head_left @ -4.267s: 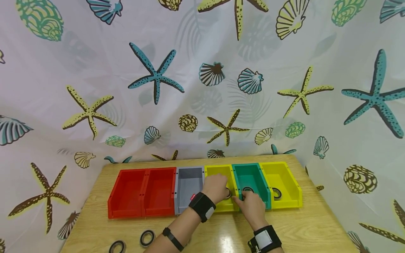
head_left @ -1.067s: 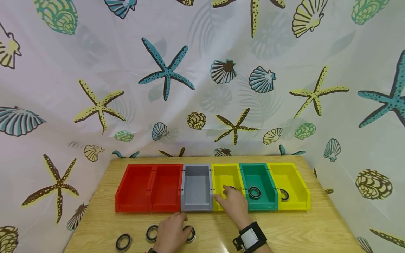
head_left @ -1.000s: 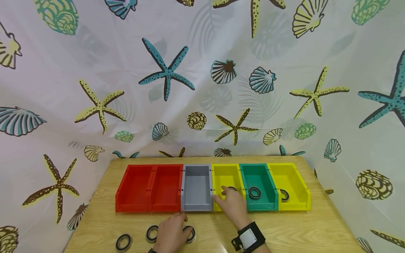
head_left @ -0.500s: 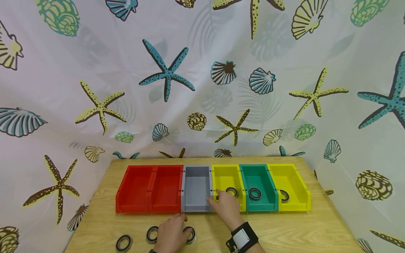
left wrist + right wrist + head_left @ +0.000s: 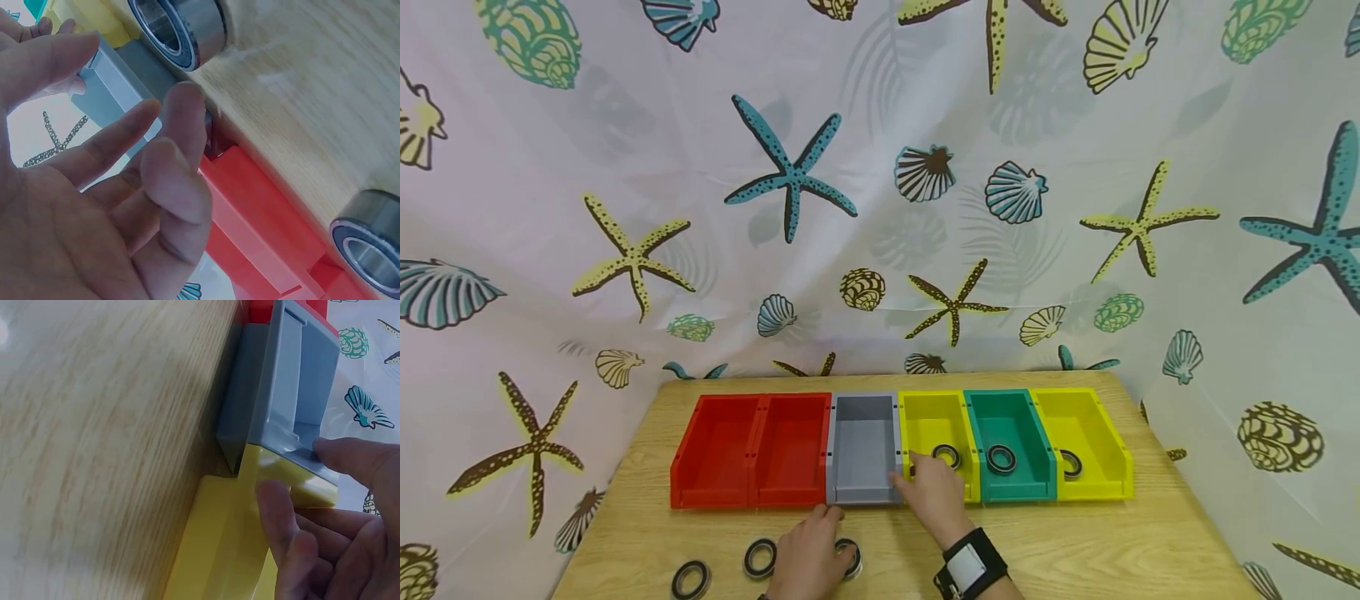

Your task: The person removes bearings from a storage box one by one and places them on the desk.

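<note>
2 hands (image 5: 808, 558) near bearings (image 5: 760, 557)

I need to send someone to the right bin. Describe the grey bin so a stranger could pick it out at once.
On the wooden table, a row of six open plastic bins runs left to right along the far edge. The grey bin is third from the left, between a red bin and a yellow bin. It is the only grey one, and the right hand touches its front right corner.

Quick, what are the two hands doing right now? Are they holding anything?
Left hand: open, holding nothing, fingers spread just above a bearing ring on the table.
Right hand: open, holding nothing, fingertips at the front edge of the grey bin and yellow bin.
</note>
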A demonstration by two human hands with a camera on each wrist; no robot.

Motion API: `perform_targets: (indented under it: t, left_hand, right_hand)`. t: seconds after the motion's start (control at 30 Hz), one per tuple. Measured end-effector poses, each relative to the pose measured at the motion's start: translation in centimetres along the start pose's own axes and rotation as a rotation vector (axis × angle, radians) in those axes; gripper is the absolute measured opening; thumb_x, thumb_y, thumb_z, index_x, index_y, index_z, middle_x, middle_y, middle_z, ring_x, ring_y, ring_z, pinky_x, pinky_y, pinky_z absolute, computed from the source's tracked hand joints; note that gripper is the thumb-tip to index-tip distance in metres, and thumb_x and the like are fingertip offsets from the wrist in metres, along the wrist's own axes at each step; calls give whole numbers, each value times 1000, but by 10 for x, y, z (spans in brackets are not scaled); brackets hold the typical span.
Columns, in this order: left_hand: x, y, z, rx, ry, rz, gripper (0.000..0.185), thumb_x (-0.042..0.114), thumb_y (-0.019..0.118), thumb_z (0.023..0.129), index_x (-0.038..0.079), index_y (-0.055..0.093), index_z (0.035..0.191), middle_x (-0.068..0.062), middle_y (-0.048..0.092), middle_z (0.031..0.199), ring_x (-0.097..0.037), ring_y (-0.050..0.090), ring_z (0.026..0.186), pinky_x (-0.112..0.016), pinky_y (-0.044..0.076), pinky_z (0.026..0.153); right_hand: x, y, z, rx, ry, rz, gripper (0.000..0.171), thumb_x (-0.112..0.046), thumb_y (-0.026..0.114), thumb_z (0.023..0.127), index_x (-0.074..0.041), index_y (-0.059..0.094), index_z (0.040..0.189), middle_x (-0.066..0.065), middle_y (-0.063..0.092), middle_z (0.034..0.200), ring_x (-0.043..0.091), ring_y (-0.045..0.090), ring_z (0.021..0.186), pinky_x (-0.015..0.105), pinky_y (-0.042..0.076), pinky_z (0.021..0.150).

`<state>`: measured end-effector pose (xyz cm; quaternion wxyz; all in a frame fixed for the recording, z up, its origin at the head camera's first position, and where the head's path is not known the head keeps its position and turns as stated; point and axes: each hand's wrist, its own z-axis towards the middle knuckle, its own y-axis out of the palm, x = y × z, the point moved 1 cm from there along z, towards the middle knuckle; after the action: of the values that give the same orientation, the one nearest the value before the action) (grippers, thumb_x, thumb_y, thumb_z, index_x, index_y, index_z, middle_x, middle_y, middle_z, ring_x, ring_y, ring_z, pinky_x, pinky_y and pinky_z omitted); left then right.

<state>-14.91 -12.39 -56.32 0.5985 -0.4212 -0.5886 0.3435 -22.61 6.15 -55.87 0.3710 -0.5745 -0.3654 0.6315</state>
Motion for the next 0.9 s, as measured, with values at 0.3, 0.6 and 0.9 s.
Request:
perform_targets:
  t: [0.3,0.6,0.9]
  left_hand:
    - [-1,7,2,-4,-8,32,51,30,81,69,6,64,111,-10,60,99,-25,60,69,-42,46,49]
    - [-2,14,4,-65,15,46,57,36,82,70,3,63,113,-11,59,99,-23,60,71,-42,47,52]
    - [0,14,2,-87,45,69,47,36,82,70,6,68,104,-12,62,101,-24,62,72,-40,48,51]
  right_hand:
    - [0,-2,-2,18,-27,2,47,-40,75,80,-4,71,111,-5,54,61,10,44,52,28,33,47]
    - [1,-1,-2,28,-32,4,48,-40,76,80,-4,72,111,-1,64,69,9,46,53,27,35,46]
    - [3,0,-1,26,-37,9,48,-40,76,80,-4,71,111,-1,65,71,9,49,55,27,36,46]
